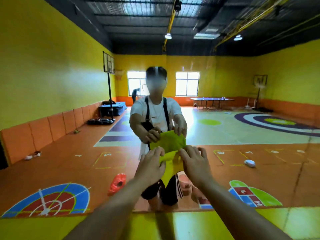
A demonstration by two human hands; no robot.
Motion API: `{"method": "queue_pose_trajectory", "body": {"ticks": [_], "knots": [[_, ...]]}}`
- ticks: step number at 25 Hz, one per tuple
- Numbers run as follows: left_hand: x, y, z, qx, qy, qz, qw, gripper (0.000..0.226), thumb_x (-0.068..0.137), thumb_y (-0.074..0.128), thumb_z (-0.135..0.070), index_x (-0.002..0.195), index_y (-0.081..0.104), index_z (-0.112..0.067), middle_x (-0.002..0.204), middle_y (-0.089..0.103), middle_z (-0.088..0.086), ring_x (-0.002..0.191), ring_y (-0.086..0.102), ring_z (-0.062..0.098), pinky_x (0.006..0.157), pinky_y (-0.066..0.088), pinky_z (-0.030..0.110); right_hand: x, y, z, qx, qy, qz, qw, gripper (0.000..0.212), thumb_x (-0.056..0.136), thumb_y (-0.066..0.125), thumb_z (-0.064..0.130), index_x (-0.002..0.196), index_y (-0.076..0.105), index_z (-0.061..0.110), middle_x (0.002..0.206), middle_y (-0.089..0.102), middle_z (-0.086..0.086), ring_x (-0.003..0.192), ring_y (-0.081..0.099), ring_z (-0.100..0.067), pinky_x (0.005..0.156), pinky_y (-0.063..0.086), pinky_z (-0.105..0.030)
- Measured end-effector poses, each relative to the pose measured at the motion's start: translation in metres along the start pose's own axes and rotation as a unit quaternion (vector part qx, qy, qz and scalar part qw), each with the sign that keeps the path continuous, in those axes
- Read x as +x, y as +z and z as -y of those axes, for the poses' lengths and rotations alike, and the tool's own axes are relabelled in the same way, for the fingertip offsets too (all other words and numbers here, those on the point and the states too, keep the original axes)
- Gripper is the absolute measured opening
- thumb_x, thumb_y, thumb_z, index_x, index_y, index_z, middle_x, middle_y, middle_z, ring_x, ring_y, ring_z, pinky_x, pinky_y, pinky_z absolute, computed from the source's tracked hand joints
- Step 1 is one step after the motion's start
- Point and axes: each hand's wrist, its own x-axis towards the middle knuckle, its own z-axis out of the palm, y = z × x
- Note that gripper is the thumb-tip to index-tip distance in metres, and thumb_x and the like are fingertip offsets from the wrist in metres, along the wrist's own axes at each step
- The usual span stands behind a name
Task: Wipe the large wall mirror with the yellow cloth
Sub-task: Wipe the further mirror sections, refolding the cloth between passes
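The yellow cloth (170,170), soft, creased and folded into a loosely hanging panel, was held up between both hands close against the large wall mirror (242,132), where its upper edge met its darker reflection in the glass. The grip of the left hand (151,168) was closed on the cloth's top left corner, fingers bent over the fold. The grip of the right hand (194,164) was closed on the top right corner, knuckles raised and fingers curled. Nearly the whole view was filled by the mirror's smooth, glossy pane, which ended below in a straight edge above a shiny yellow wall strip (52,227). A matte orange floor (60,161) painted with curved coloured markings was reflected, and a crumpled orange plastic piece (117,183).
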Motion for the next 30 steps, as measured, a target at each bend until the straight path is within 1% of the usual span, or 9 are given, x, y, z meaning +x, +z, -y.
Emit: {"method": "queue_pose_trajectory", "body": {"ticks": [3,7,10,17,21,23,25,28,30], "knots": [[0.079,-0.056,-0.037,0.058,0.114,-0.120,0.985,0.021,0.089,0.068,-0.016,0.100,0.051,-0.021,0.103,0.056,0.001,0.096,0.052,0.025,0.076,0.044,0.038,0.088,-0.059,-0.040,-0.035,-0.033,-0.084,0.995,0.024,0.082,0.055,0.026,0.104,0.063,0.021,0.110,0.059,-0.011,0.102,0.058,-0.034,0.087,0.038,-0.045],[0.178,-0.123,-0.078,0.205,0.162,-0.203,0.944,0.034,0.085,0.068,-0.014,0.114,0.051,-0.024,0.128,0.053,0.005,0.108,0.054,0.033,0.082,0.049,0.044,0.191,-0.124,-0.081,-0.063,-0.065,-0.175,0.980,0.022,0.088,0.055,0.027,0.104,0.066,0.016,0.122,0.060,-0.015,0.106,0.057,-0.035,0.087,0.041,-0.045],[0.233,-0.158,-0.114,0.241,0.197,-0.258,0.914,0.043,0.079,0.072,-0.011,0.118,0.058,-0.022,0.132,0.052,0.009,0.109,0.053,0.032,0.085,0.048,0.043,0.251,-0.155,-0.113,-0.097,-0.072,-0.208,0.971,0.027,0.090,0.048,0.029,0.105,0.066,0.017,0.118,0.059,-0.014,0.104,0.056,-0.033,0.089,0.036,-0.044],[0.367,-0.205,-0.177,0.256,0.108,-0.305,0.911,0.034,0.089,0.060,-0.012,0.118,0.066,-0.029,0.125,0.051,0.002,0.117,0.046,0.031,0.091,0.038,0.043,0.393,-0.206,-0.176,-0.144,-0.001,-0.167,0.975,0.026,0.100,0.052,0.024,0.121,0.067,0.023,0.129,0.053,-0.009,0.120,0.049,-0.033,0.098,0.029,-0.046],[0.402,-0.196,-0.187,0.306,0.090,-0.343,0.883,0.031,0.096,0.051,-0.035,0.111,0.071,-0.018,0.136,0.050,0.005,0.125,0.042,0.031,0.102,0.036,0.046,0.417,-0.188,-0.181,-0.135,0.047,-0.187,0.972,0.036,0.102,0.043,0.033,0.124,0.066,0.016,0.137,0.055,-0.007,0.131,0.045,-0.029,0.107,0.026,-0.048],[0.409,-0.184,-0.177,0.307,0.123,-0.335,0.882,0.042,0.101,0.043,-0.040,0.121,0.064,-0.010,0.139,0.052,0.009,0.131,0.044,0.031,0.108,0.036,0.045,0.413,-0.165,-0.181,-0.105,0.035,-0.218,0.970,0.052,0.103,0.037,0.046,0.133,0.060,0.010,0.155,0.046,-0.011,0.146,0.037,-0.030,0.117,0.015,-0.053],[0.410,-0.172,-0.159,0.278,0.148,-0.314,0.895,0.050,0.106,0.035,-0.041,0.144,0.045,-0.010,0.156,0.038,0.011,0.149,0.027,0.030,0.121,0.024,0.044,0.406,-0.146,-0.186,-0.106,0.014,-0.232,0.967,0.060,0.106,0.032,0.053,0.146,0.048,0.011,0.169,0.022,-0.008,0.156,0.018,-0.028,0.125,0.006,-0.055],[0.409,-0.157,-0.141,0.289,0.147,-0.301,0.897,0.059,0.108,0.018,-0.047,0.162,0.010,-0.024,0.170,0.004,0.001,0.156,-0.006,0.020,0.127,0.004,0.044,0.400,-0.131,-0.196,-0.100,-0.019,-0.266,0.959,0.059,0.108,0.033,0.050,0.154,0.041,0.013,0.171,0.011,-0.005,0.158,0.008,-0.025,0.127,0.011,-0.053],[0.409,-0.151,-0.137,0.291,0.141,-0.305,0.896,0.059,0.108,0.016,-0.048,0.162,0.003,-0.028,0.170,-0.003,-0.001,0.156,-0.010,0.019,0.127,0.003,0.046,0.398,-0.126,-0.200,-0.085,-0.037,-0.273,0.958,0.058,0.109,0.032,0.047,0.156,0.038,0.014,0.171,0.012,-0.004,0.158,0.009,-0.023,0.127,0.014,-0.049]]}}
